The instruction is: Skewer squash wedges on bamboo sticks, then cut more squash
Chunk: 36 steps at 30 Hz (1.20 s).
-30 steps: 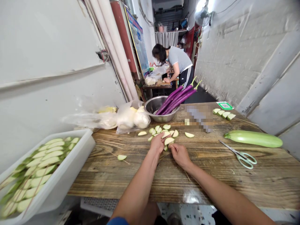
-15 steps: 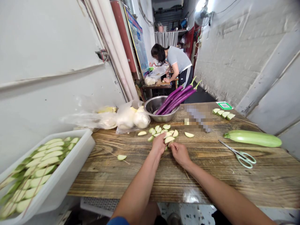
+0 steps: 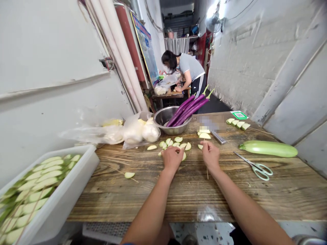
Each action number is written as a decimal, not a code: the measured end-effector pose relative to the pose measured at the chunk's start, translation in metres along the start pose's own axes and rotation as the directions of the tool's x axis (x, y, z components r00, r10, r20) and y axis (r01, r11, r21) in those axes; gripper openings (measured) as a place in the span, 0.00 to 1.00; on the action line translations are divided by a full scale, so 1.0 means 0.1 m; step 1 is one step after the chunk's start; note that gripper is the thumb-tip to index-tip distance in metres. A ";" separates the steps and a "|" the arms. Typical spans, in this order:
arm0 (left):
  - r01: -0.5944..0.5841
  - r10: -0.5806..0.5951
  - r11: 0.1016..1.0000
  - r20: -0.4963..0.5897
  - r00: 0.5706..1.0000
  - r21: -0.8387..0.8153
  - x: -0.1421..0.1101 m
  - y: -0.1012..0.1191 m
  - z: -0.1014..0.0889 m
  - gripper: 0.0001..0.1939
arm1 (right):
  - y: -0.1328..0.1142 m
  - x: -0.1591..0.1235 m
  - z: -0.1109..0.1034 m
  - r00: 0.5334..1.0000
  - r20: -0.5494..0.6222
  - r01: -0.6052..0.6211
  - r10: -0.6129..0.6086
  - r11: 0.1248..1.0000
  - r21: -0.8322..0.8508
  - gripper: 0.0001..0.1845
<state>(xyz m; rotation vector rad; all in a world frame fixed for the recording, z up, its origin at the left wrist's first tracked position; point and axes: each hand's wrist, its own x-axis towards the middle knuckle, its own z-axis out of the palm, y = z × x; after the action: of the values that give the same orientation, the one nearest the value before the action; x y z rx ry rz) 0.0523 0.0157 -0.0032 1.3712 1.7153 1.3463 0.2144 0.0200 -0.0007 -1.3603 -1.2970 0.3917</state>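
My right hand [image 3: 211, 156] is closed around a thin wooden skewer [image 3: 207, 173]. Pale green zucchini slices [image 3: 204, 135] are threaded on its upper end, and the lower end sticks out below the fist. To the left, my left hand [image 3: 172, 158] has its fingers curled down among loose zucchini slices [image 3: 178, 139] on the wooden table [image 3: 158, 200]. Its fingertips are partly hidden, so whether they grip a slice does not show. One single slice [image 3: 129, 175] lies farther left, beside a skewer.
A white tub [image 3: 88, 166] of skewered slices stands left. Behind are bare skewers [image 3: 114, 156], bagged white food [image 3: 150, 131] and a steel bowl [image 3: 162, 119] with eggplants [image 3: 187, 111]. Right lie a knife [image 3: 218, 137], scissors [image 3: 258, 167] and a zucchini [image 3: 270, 148]. A co-worker [image 3: 191, 68] bends over another table.
My hands have moved apart. The right hand has gone right and slightly up with the skewer and its slices, while the left stays by the loose slices. The view has shifted slightly.
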 end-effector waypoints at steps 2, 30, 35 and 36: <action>-0.067 0.053 0.958 0.059 0.997 0.278 -0.07 0.00 0.02 0.12 | 0.04 0.03 0.00 0.999 -0.030 -0.034 0.034 0.999 0.029 0.17; 0.470 -0.452 0.435 0.266 0.852 -0.768 0.27 0.01 -0.20 0.09 | -0.11 -0.31 0.14 0.906 0.317 0.293 -0.281 0.956 0.012 0.15; 0.439 -0.446 0.468 0.225 0.867 -0.767 0.34 -0.07 -0.24 0.10 | -0.15 -0.42 0.16 0.817 0.465 0.381 -0.342 0.925 0.012 0.16; 0.411 -0.434 0.557 0.169 0.885 -0.722 0.34 -0.08 -0.25 0.11 | -0.15 -0.43 0.16 0.808 0.476 0.394 -0.347 0.919 0.001 0.17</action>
<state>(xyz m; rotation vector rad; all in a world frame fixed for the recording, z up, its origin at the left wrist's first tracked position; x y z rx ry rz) 0.0164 0.0389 0.0030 0.4178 1.1455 1.5111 0.1803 -0.0121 -0.0116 -1.0822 -1.9708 0.4006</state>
